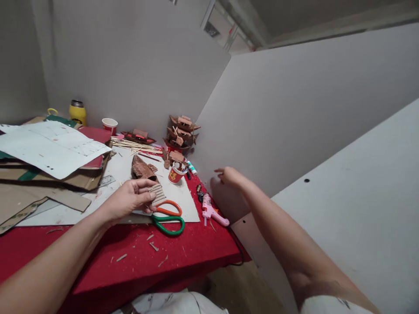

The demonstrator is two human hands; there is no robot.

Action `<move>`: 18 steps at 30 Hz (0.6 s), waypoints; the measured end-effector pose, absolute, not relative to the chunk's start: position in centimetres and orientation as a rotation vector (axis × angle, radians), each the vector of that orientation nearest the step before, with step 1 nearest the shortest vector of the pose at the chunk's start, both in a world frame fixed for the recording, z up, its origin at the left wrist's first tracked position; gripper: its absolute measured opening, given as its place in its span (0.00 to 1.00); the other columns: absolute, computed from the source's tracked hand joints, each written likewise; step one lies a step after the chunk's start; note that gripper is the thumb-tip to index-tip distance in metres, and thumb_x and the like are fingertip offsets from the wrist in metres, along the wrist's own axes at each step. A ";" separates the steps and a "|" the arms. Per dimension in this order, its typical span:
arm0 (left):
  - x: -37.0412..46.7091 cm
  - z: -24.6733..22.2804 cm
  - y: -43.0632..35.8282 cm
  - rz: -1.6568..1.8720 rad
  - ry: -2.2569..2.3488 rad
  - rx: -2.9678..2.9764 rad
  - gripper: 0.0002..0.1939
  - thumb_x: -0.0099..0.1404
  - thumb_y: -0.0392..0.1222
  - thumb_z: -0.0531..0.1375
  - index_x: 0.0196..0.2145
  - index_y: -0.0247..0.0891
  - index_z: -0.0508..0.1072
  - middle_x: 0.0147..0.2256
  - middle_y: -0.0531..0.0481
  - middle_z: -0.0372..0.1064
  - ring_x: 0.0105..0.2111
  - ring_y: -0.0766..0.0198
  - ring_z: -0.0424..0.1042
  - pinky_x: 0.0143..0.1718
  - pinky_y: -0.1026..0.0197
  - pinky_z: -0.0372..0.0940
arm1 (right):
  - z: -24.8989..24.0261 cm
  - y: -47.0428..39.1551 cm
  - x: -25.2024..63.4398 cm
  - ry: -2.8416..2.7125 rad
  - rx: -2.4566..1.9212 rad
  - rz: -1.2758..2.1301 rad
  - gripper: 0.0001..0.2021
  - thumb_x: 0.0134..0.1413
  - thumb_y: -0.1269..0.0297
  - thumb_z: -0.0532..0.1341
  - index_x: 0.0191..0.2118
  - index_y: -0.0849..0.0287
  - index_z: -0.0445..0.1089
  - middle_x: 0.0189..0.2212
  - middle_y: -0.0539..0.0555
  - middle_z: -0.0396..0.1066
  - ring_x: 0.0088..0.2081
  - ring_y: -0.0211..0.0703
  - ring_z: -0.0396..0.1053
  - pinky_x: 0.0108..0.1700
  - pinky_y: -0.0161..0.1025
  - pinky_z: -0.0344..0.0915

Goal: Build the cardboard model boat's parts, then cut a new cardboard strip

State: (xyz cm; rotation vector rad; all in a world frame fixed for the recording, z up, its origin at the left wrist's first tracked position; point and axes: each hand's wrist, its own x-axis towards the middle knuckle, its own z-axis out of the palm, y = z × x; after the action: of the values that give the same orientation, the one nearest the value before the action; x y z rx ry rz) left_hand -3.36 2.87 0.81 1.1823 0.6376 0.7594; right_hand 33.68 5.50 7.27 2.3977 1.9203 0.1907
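Between the thumb and fingers of my left hand (139,195) is a small piece of corrugated cardboard (159,194). Just below it lie scissors with an orange and a green handle (181,226), their blades mostly hidden by the hand. Behind that hand sits a brown model boat hull (140,166). My right hand (229,176) is raised beside the grey partition, fingers stretched out and nothing visible in them. A pink glue gun (211,211) lies on the table's right edge, below this hand. Left of it stands a red paper cup (177,173) with brushes or sticks inside.
Finished-looking model boats (181,133) are stacked at the back corner, beside thin wooden sticks (137,145). Cardboard sheets (65,176) and a marked white paper (54,146) pile up on the left. A yellow bottle (77,113) stands behind. Scraps litter the red tablecloth (131,270).
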 end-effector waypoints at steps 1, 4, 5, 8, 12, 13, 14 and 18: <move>-3.3 0.8 2.9 0.760 0.636 1.178 0.23 0.51 0.44 0.69 0.43 0.34 0.70 0.28 0.52 0.75 0.24 0.63 0.76 0.28 0.63 0.70 | 8.6 5.2 33.9 1.953 2.483 0.170 0.11 0.65 0.60 0.56 0.46 0.61 0.69 0.39 0.53 0.72 0.33 0.38 0.71 0.35 0.38 0.71; -3.2 0.5 3.1 0.765 0.631 1.181 0.24 0.51 0.45 0.70 0.44 0.35 0.70 0.29 0.51 0.75 0.25 0.63 0.76 0.29 0.62 0.70 | 11.2 3.6 33.3 2.143 2.682 0.152 0.19 0.69 0.58 0.45 0.42 0.65 0.68 0.28 0.50 0.68 0.24 0.33 0.66 0.28 0.33 0.64; -3.2 0.4 3.1 0.763 0.630 1.187 0.25 0.51 0.45 0.70 0.44 0.35 0.70 0.30 0.51 0.75 0.25 0.62 0.76 0.29 0.62 0.71 | 11.3 2.9 32.7 2.214 2.725 0.136 0.20 0.68 0.57 0.45 0.37 0.66 0.68 0.25 0.51 0.66 0.22 0.33 0.62 0.25 0.33 0.60; -3.2 0.2 3.3 0.765 0.639 1.203 0.24 0.51 0.47 0.70 0.43 0.36 0.69 0.30 0.52 0.74 0.27 0.62 0.76 0.30 0.62 0.70 | 9.4 0.5 29.7 2.467 2.739 -0.034 0.18 0.62 0.54 0.51 0.25 0.59 0.61 0.18 0.48 0.62 0.20 0.33 0.56 0.24 0.34 0.55; -3.2 -0.1 3.4 0.769 0.660 1.220 0.21 0.51 0.47 0.70 0.38 0.36 0.70 0.28 0.54 0.73 0.26 0.65 0.75 0.29 0.64 0.69 | 3.9 -2.2 23.9 2.755 2.585 -0.434 0.20 0.58 0.54 0.55 0.19 0.57 0.52 0.16 0.43 0.51 0.20 0.32 0.51 0.23 0.32 0.51; -3.2 -0.1 3.4 0.765 0.665 1.221 0.20 0.51 0.47 0.70 0.37 0.36 0.70 0.28 0.54 0.72 0.26 0.65 0.75 0.29 0.65 0.69 | 2.5 -2.6 22.4 2.811 2.520 -0.544 0.20 0.57 0.54 0.56 0.19 0.57 0.53 0.16 0.43 0.51 0.21 0.32 0.52 0.23 0.32 0.51; -3.1 -0.2 3.3 0.762 0.670 1.221 0.20 0.51 0.47 0.70 0.37 0.36 0.71 0.29 0.54 0.73 0.26 0.65 0.75 0.29 0.65 0.69 | 1.4 -2.8 21.0 2.854 2.457 -0.653 0.18 0.56 0.55 0.57 0.20 0.58 0.57 0.17 0.44 0.53 0.21 0.32 0.53 0.24 0.31 0.53; -2.9 -0.6 3.3 0.744 0.693 1.202 0.20 0.50 0.48 0.71 0.36 0.35 0.72 0.29 0.52 0.74 0.27 0.65 0.74 0.31 0.64 0.68 | -0.9 -2.0 17.0 2.914 2.182 -1.444 0.11 0.57 0.55 0.59 0.39 0.58 0.65 0.20 0.44 0.63 0.20 0.33 0.59 0.23 0.29 0.56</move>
State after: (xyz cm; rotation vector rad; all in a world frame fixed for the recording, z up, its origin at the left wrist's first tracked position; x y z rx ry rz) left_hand -2.87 3.34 -0.62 1.2016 0.6925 0.7442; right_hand 17.00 -2.02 -0.92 2.1817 2.9139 -1.4445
